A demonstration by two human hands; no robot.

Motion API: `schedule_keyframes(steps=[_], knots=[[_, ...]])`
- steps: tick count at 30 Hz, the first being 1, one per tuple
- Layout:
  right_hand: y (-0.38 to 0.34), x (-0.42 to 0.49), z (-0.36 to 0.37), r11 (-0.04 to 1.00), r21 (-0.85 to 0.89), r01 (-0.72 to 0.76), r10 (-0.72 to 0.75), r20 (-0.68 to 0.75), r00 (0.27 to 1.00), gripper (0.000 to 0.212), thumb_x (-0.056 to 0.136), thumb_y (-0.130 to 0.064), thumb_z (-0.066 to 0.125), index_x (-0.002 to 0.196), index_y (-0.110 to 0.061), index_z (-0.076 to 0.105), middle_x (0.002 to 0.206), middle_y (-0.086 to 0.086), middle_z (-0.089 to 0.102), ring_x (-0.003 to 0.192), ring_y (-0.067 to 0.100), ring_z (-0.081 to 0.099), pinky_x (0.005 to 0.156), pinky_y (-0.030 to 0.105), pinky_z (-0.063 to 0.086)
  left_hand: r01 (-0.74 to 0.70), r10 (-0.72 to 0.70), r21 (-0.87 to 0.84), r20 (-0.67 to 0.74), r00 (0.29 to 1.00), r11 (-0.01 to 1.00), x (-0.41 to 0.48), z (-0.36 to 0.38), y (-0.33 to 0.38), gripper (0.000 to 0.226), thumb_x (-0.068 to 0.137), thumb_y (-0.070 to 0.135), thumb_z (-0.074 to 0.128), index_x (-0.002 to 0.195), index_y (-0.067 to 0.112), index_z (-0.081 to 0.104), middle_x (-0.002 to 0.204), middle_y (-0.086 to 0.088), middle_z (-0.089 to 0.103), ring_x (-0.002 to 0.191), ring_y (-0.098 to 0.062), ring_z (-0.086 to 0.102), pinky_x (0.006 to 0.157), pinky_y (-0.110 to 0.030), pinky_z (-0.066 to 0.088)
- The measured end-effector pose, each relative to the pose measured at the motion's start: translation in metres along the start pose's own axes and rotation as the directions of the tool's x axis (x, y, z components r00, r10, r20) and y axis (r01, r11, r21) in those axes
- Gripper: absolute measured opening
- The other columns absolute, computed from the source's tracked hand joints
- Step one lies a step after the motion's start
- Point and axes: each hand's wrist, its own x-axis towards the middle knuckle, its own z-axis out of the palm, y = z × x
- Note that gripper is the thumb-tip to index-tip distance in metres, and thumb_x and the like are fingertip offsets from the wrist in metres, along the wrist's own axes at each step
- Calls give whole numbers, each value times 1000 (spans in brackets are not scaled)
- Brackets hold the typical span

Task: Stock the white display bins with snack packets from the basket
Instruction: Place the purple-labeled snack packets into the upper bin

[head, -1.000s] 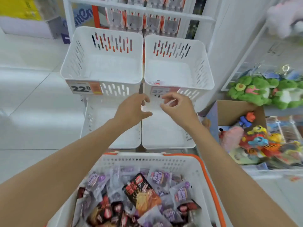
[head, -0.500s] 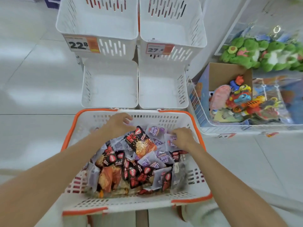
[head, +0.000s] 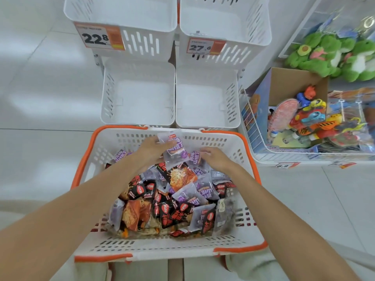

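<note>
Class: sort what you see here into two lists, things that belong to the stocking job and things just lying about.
Job: basket; purple packet in the left hand; right hand; lower white bins; upper white bins.

Lying about: green plush toys; toy box; floor.

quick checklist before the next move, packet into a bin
1. Purple packet in the left hand grip: ok, lifted above the pile.
2. Right hand has a packet: cannot tell, it rests on purple packets in the basket.
3. Lower left bin has room: ok, nothing in it.
4. Lower right bin has room: ok, nothing in it.
5. Which bin purple packets belong in: cannot tell; the price tags show only numbers legibly.
</note>
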Motion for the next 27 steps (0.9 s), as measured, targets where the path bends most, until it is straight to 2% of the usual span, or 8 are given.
schedule_keyframes(steps=[2,5,10,15,18,21,24,27], knots=[[15,9,14,987,-159,-19,20,3,1000,46,101,-23,48,144,-7,43,146,12,46,135,29,40,110,34,30,17,-16,39,-38,999,999,0,-7,0,23,89,32,67,81,11,61,56,-2,53,47,-7,51,49,-22,37],[23,17,21,923,-384,-12,-45,-137,990,24,92,-29,62,106,-11,66,100,8,59,102,29,53,89,40,42,24,-22,52,-37,999,998,4,-13,-3,37,89,43,65,97,7,60,75,-5,56,63,-10,57,58,-26,37],[4,8,-4,988,149,37,-23,-95,995,19,82,-13,75,98,-10,64,97,2,67,88,17,63,76,29,49,-19,19,1,-31,999,1000,-4,-9,3,22,97,29,56,79,16,56,68,3,68,57,-5,64,51,-20,52],[-47,-10,-32,765,625,152,-91,-129,987,11,85,-13,72,94,-13,66,85,1,74,75,12,66,75,26,50,-101,100,-3,-53,994,995,-10,-2,26,32,95,46,53,97,15,63,83,-3,69,78,-17,70,73,-31,57],[-77,-17,-31,788,583,196,-151,-124,981,19,85,-18,73,100,-8,70,93,9,74,81,15,66,83,32,48,-161,163,-30,92,982,987,-20,14,49,38,94,48,55,85,12,64,84,-11,69,84,-23,69,81,-33,54],[-100,-23,-44,832,499,243,-194,-148,970,35,83,-19,76,114,-13,63,104,4,71,91,15,66,83,29,49,-227,246,-123,172,954,966,-27,18,76,20,98,14,56,102,-3,65,108,-25,68,79,-21,73,70,-25,58],[-129,-22,-71,828,473,302,-268,-140,953,63,79,-17,78,135,-18,49,117,5,64,100,15,65,86,29,53,-310,333,-140,200,921,940,-35,11,113,20,98,3,50,116,-3,58,81,-9,72,59,-10,69,54,-15,52],[-163,-14,-105,839,403,366,-330,-159,931,55,72,-21,77,123,-6,61,105,17,67,91,19,64,99,46,49,-382,393,-96,257,883,919,-37,1,157,13,98,7,52,106,2,61,68,1,72,59,-8,69,53,-13,51]])
